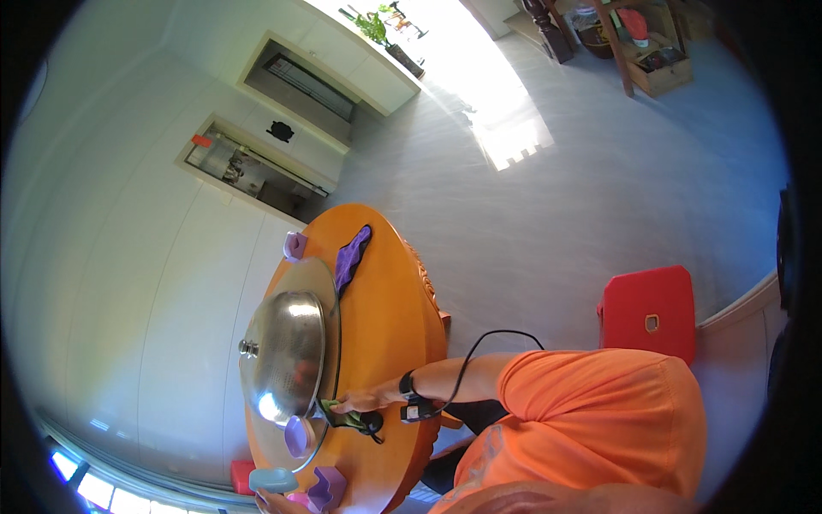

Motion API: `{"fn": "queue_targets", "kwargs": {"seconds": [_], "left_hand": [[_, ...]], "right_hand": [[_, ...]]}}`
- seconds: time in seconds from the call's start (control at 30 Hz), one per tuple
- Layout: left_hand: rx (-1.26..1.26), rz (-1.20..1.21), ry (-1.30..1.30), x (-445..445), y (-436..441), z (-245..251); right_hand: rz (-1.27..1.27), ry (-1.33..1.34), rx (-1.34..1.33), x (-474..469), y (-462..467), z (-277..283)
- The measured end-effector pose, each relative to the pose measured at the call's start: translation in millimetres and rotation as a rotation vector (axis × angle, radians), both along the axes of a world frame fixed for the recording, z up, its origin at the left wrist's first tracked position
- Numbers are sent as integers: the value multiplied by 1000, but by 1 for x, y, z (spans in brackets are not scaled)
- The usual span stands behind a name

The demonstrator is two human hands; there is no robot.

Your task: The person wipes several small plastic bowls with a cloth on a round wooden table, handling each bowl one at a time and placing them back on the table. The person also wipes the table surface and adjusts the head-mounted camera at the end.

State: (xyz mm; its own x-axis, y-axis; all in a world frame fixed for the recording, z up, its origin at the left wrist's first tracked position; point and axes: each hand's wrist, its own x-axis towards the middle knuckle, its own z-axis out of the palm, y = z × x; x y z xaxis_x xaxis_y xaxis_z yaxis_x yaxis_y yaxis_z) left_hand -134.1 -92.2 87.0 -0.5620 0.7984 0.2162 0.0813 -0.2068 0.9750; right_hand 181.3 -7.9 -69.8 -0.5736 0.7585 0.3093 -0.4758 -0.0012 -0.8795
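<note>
My right hand (361, 399) presses a green and black cloth (350, 417) onto the glass turntable's edge, beside a domed metal cover (289, 356). Down at the lower left, my left hand (279, 503) holds a light-blue plastic container (273, 480). A purple bowl (298, 437) rests on the turntable between the hands. Close to my left hand stand a purple wavy-edged holder (327, 489) and a pink item (298, 498), partly hidden. A purple cloth (352, 257) lies on the far part of the orange wooden table (392, 321).
Another purple holder (295, 246) stands at the table's far left edge. A red stool or box (648, 315) is on the floor at the right. A second red object (242, 477) is beyond the table at the lower left. A black cable hangs from my right wrist.
</note>
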Motion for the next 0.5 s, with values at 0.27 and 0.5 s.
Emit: {"fn": "queue_targets", "kwargs": {"seconds": [0.27, 0.5], "left_hand": [[157, -301, -248, 45, -3, 20], [222, -631, -360, 92, -6, 32]], "right_hand": [[-191, 274, 485, 79, -43, 65], [-765, -408, 1266, 144, -135, 144]]}}
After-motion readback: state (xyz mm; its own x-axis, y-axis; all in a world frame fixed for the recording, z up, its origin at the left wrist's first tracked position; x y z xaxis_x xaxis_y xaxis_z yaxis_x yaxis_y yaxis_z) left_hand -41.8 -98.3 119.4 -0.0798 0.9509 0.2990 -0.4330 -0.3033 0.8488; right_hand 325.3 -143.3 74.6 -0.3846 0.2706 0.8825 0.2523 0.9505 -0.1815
